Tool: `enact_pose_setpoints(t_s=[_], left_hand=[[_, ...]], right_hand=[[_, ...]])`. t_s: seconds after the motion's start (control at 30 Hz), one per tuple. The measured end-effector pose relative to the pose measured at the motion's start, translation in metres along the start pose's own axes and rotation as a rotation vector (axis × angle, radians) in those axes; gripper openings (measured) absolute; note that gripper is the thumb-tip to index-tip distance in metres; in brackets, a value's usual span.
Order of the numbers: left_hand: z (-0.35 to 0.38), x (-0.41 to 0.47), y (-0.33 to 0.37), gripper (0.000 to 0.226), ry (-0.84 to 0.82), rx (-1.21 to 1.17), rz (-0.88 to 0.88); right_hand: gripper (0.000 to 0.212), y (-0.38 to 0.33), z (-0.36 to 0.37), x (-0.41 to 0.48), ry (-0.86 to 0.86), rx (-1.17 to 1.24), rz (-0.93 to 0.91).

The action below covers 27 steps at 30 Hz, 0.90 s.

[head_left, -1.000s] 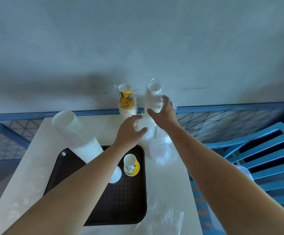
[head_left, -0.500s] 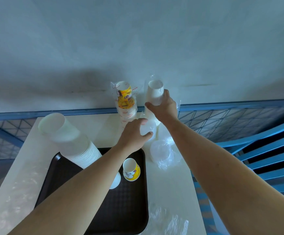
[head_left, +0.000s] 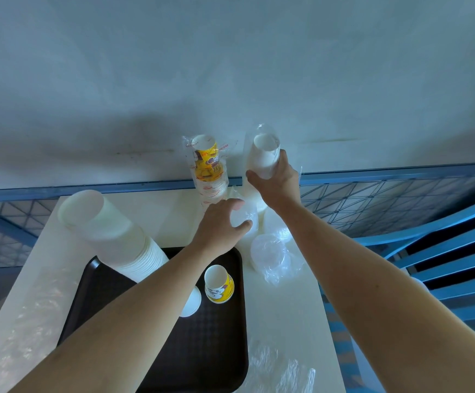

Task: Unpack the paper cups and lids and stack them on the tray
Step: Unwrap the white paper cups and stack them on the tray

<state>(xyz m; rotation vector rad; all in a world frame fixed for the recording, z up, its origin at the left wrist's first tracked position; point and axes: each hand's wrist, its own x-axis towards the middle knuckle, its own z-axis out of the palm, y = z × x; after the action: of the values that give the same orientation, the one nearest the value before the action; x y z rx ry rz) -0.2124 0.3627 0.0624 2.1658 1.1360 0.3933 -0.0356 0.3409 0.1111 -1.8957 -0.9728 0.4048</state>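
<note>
A dark brown tray [head_left: 208, 336] lies on the white table. On it leans a tall stack of white cups [head_left: 111, 234], and a single yellow printed cup [head_left: 218, 283] stands upright. My right hand [head_left: 276, 182] grips a plastic-wrapped stack of white cups [head_left: 263, 154] near its top, at the table's far edge. My left hand [head_left: 220, 226] holds a wrapped bundle of white lids [head_left: 246, 219] just beyond the tray. A wrapped stack of yellow printed cups [head_left: 209, 171] stands to the left of the white one. Another bag of lids [head_left: 270, 253] lies right of the tray.
Crumpled clear plastic wrap [head_left: 279, 370] lies at the near right of the table, more plastic [head_left: 29, 319] at the near left. A blue chair [head_left: 440, 251] stands to the right. A wall rises just behind the table, with a blue railing [head_left: 386, 171] along it.
My right hand has closed round the wrapped white cup stack and raised it a little. My left hand has settled onto the lid bundle. The camera has moved closer.
</note>
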Motion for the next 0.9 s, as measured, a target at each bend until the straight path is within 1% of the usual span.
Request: enact_pose_setpoints(t_s=[0.33, 0.53, 0.63, 0.73, 0.9], left_hand=[[-0.001, -0.002, 0.009, 0.056, -0.014, 0.005, -0.019], [-0.005, -0.004, 0.011, 0.053, -0.012, -0.004, -0.018], [-0.007, -0.005, 0.018, 0.051, 0.033, -0.044, -0.017], [-0.009, -0.004, 0.032, 0.047, 0.117, -0.108, -0.032], [-0.018, -0.001, 0.058, 0.052, 0.191, -0.267, -0.183]], right_hand=[[0.049, -0.006, -0.016, -0.008, 0.063, 0.057, 0.01], [0.054, -0.023, -0.032, -0.01, 0.119, 0.129, -0.003], [0.055, -0.035, -0.048, -0.01, 0.145, 0.185, -0.006], [0.055, -0.049, -0.067, -0.012, 0.185, 0.246, -0.02], [0.057, -0.074, -0.105, -0.019, 0.267, 0.359, -0.032]])
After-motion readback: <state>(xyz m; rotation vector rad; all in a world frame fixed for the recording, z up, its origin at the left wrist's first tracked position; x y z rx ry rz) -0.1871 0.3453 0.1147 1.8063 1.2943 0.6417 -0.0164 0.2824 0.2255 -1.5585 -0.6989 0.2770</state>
